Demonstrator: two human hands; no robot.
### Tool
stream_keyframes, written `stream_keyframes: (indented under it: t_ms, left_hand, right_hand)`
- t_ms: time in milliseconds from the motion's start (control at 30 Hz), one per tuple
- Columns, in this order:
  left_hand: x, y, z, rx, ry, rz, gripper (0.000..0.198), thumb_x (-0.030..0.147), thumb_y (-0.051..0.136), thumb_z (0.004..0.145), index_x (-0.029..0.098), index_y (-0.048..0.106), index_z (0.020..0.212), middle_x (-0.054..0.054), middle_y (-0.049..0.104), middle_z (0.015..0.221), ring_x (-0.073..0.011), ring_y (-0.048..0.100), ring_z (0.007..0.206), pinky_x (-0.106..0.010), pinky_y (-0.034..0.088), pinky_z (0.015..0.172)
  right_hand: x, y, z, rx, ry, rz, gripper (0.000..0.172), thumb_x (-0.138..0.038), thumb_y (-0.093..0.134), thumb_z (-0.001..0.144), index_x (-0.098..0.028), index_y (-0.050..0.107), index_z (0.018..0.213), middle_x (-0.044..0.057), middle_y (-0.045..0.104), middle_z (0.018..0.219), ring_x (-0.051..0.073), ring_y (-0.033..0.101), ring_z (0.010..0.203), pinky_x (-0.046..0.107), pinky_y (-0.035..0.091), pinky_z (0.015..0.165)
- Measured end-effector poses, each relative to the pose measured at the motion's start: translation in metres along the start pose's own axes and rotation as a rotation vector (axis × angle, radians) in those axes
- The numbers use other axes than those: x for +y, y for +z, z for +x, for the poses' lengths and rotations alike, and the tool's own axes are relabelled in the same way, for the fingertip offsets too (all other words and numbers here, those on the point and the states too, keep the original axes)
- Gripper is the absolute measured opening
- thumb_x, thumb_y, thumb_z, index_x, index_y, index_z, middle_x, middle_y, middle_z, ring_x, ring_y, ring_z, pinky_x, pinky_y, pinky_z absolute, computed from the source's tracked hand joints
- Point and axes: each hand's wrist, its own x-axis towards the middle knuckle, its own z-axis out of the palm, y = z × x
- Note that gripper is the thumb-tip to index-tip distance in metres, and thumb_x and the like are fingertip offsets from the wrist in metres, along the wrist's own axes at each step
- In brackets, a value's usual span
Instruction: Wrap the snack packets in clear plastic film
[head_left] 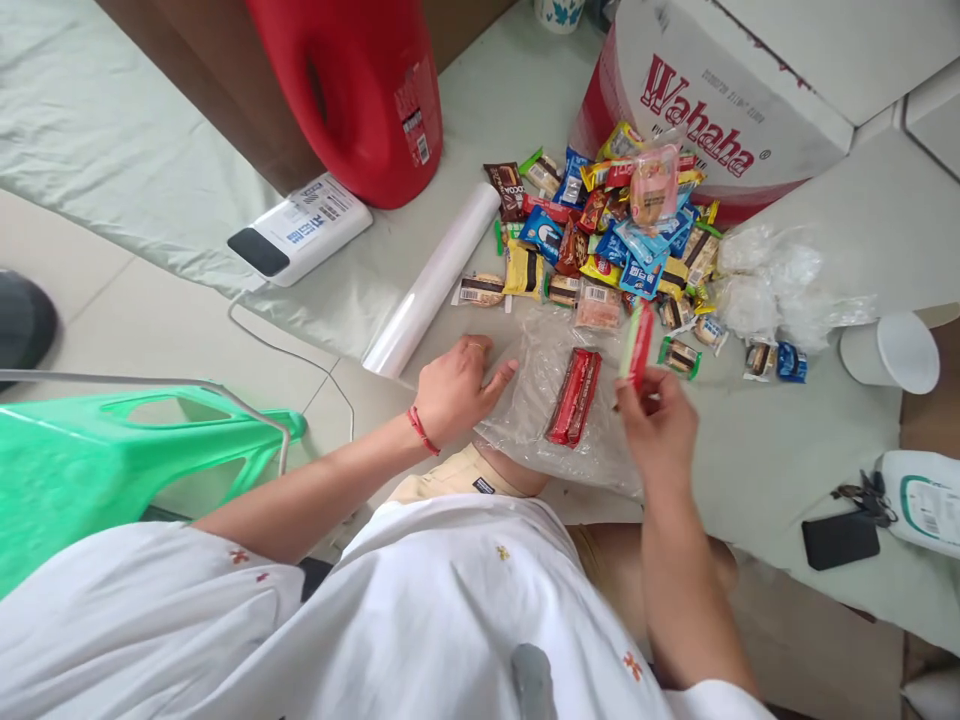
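Note:
My right hand (664, 425) pinches one end of a red and light-green wrapped snack bar (637, 345), which is slightly blurred. Below and left of it, red wrapped snack bars (575, 397) lie side by side on a clear plastic sheet or bag (517, 425). At that plastic's left edge rests my left hand (459, 392), its thumb held apart and its other fingers loosely curled, partly hidden. I see nothing held in it. Beyond both hands spreads a pile of small wrapped snacks (600, 235) in several colours.
A plastic film roll (431, 285) lies left of the pile, near a white power bank (300, 230) and red jug (360, 100). Behind stands a Wahaha carton (697, 110). Crumpled clear plastic (772, 285), a white cup (889, 352) and black case (840, 540) are right; a green stool (97, 450) is left.

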Motion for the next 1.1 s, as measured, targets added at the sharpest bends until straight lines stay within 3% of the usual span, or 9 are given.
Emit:
stream_keyframes:
  t_ms: [100, 233, 333, 433, 500, 633, 767, 933, 1100]
  left_hand:
    - [0.013, -0.001, 0.000, -0.154, -0.003, 0.124, 0.048, 0.066, 0.051, 0.095, 0.020, 0.067, 0.101, -0.011, 0.070, 0.107, -0.0271, 0.069, 0.090, -0.034, 0.048, 0.069]
    - [0.023, 0.003, 0.006, -0.206, 0.040, 0.096, 0.023, 0.042, 0.060, 0.091, 0.020, 0.067, 0.091, -0.010, 0.069, 0.108, -0.0263, 0.068, 0.094, -0.033, 0.049, 0.071]
    - [0.018, 0.002, 0.009, -0.165, 0.089, -0.087, 0.010, 0.027, 0.060, 0.085, 0.019, 0.062, 0.078, -0.008, 0.068, 0.099, -0.0212, 0.066, 0.087, -0.031, 0.049, 0.074]
    - [0.013, -0.005, 0.011, -0.207, -0.011, -0.405, 0.013, 0.026, 0.065, 0.081, 0.020, 0.055, 0.077, -0.003, 0.065, 0.081, -0.0168, 0.063, 0.072, -0.028, 0.048, 0.067]
    - [0.012, -0.010, 0.013, -0.314, -0.177, -0.683, 0.023, 0.028, 0.072, 0.079, 0.021, 0.050, 0.083, 0.000, 0.064, 0.073, -0.0154, 0.064, 0.065, -0.025, 0.046, 0.059]
    - [0.014, -0.014, 0.025, -0.348, -0.430, -1.002, 0.050, 0.021, 0.085, 0.067, 0.022, 0.046, 0.098, 0.000, 0.070, 0.072, -0.0104, 0.057, 0.050, -0.019, 0.034, 0.045]
    - [0.013, -0.014, 0.038, -0.361, -0.457, -1.054, 0.040, 0.013, 0.082, 0.066, 0.018, 0.052, 0.092, 0.001, 0.067, 0.064, -0.0046, 0.040, 0.041, -0.018, 0.024, 0.041]
    - [0.033, -0.006, 0.049, -0.384, -0.264, -1.033, 0.018, 0.019, 0.072, 0.075, 0.017, 0.054, 0.075, 0.002, 0.060, 0.061, -0.0052, 0.041, 0.046, -0.020, 0.027, 0.046]
    - [0.072, 0.018, 0.060, -0.293, 0.115, -0.755, 0.012, 0.023, 0.064, 0.080, 0.016, 0.061, 0.072, 0.001, 0.061, 0.066, -0.0120, 0.054, 0.065, -0.026, 0.043, 0.065]
  right_hand:
    - [0.007, 0.026, -0.044, -0.096, 0.005, -0.088, 0.043, -0.053, 0.063, 0.091, -0.019, 0.065, 0.116, 0.002, 0.071, 0.083, 0.017, 0.061, 0.064, 0.030, 0.049, 0.065]
    - [0.013, 0.039, -0.057, -0.019, -0.159, -0.260, 0.059, -0.057, 0.061, 0.094, -0.014, 0.057, 0.134, 0.013, 0.068, 0.106, 0.026, 0.066, 0.090, 0.036, 0.052, 0.072]
    - [0.012, 0.041, -0.074, 0.058, -0.437, -0.260, 0.055, -0.057, 0.060, 0.098, -0.016, 0.055, 0.134, 0.014, 0.064, 0.110, 0.026, 0.064, 0.099, 0.035, 0.053, 0.077]
    - [0.009, 0.060, -0.099, -0.113, -0.745, -0.288, 0.051, -0.055, 0.062, 0.099, -0.018, 0.056, 0.134, 0.014, 0.063, 0.111, 0.026, 0.061, 0.101, 0.036, 0.053, 0.084]
    - [0.008, 0.081, -0.109, -0.188, -0.824, -0.374, 0.052, -0.051, 0.063, 0.099, -0.017, 0.055, 0.138, 0.015, 0.063, 0.116, 0.027, 0.058, 0.100, 0.039, 0.052, 0.084]
    - [0.013, 0.111, -0.111, -0.149, -0.821, -0.487, 0.027, -0.029, 0.058, 0.102, -0.018, 0.064, 0.126, 0.011, 0.065, 0.098, 0.025, 0.056, 0.089, 0.037, 0.047, 0.074]
    - [0.019, 0.096, -0.113, -0.063, -0.821, -0.356, 0.014, -0.020, 0.055, 0.103, -0.020, 0.068, 0.101, 0.005, 0.064, 0.081, 0.018, 0.060, 0.079, 0.031, 0.046, 0.072]
    - [0.035, 0.059, -0.125, 0.018, -0.587, -0.046, 0.013, -0.022, 0.053, 0.103, -0.020, 0.065, 0.104, 0.006, 0.073, 0.089, 0.016, 0.069, 0.080, 0.028, 0.053, 0.074]
    - [0.054, 0.046, -0.135, -0.002, -0.210, 0.108, 0.018, -0.037, 0.056, 0.099, -0.021, 0.063, 0.094, 0.004, 0.074, 0.079, 0.018, 0.068, 0.067, 0.031, 0.055, 0.068]
